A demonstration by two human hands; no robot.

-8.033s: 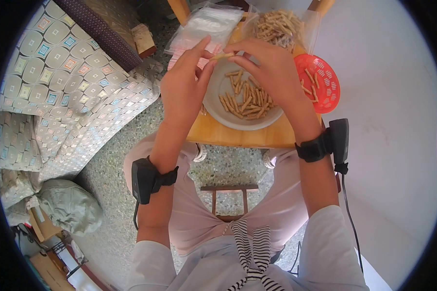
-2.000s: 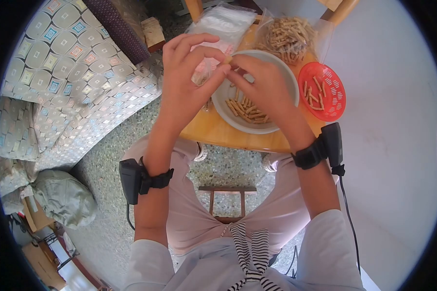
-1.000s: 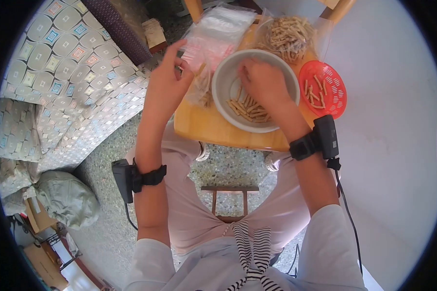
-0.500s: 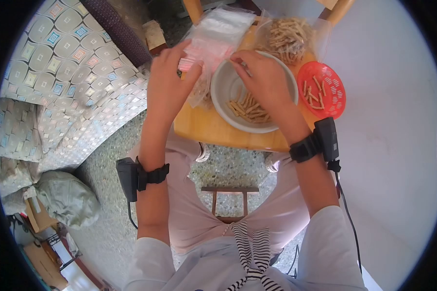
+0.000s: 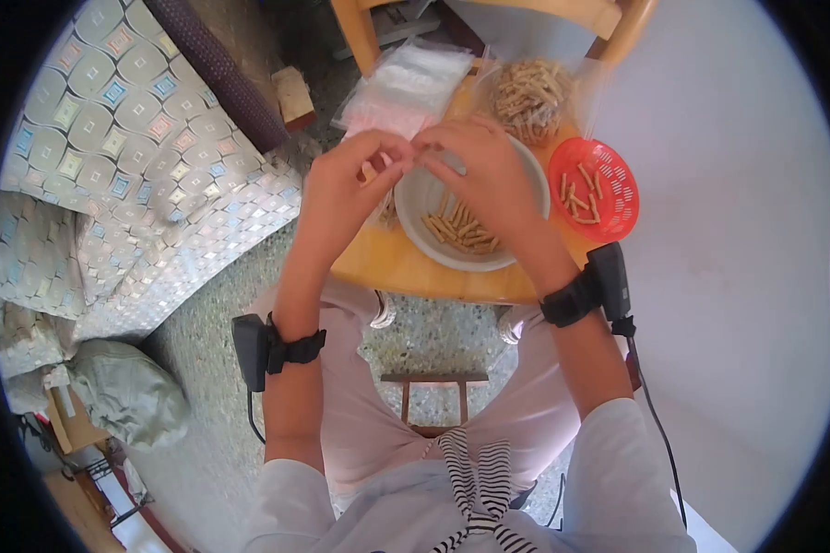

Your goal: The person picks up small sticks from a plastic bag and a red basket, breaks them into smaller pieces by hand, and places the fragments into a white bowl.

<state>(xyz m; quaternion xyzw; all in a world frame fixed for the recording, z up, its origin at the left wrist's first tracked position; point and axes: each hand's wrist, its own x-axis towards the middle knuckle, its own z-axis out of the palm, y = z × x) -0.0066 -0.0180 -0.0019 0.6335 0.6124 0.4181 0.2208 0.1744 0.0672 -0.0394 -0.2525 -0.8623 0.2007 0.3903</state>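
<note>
My left hand [image 5: 350,194] and my right hand [image 5: 484,170] meet fingertip to fingertip over the left rim of a pale bowl [image 5: 413,207]. Both are closed in a pinch; what sits between the fingers, if anything, is too small to make out. Short brown sticks [image 5: 461,230] lie in the bowl, below my right hand. Just beyond my left hand is a stack of clear plastic bags [image 5: 410,78] with pinkish-red edges. Behind the bowl rests a large clear bag of brown sticks [image 5: 530,97]. Something in clear plastic at the bowl's left is mostly hidden.
A red plastic basket [image 5: 622,189] with several sticks stands right of the bowl. All this sits on a wooden chair seat [image 5: 369,258] between my knees. A white wall [image 5: 729,230] rises on the right; a patterned fabric cover [image 5: 157,138] lies left.
My left hand has moved right and closed from spread fingers into a pinch. My right hand has shifted left and slightly down to meet it. The camera view has tilted a little.
</note>
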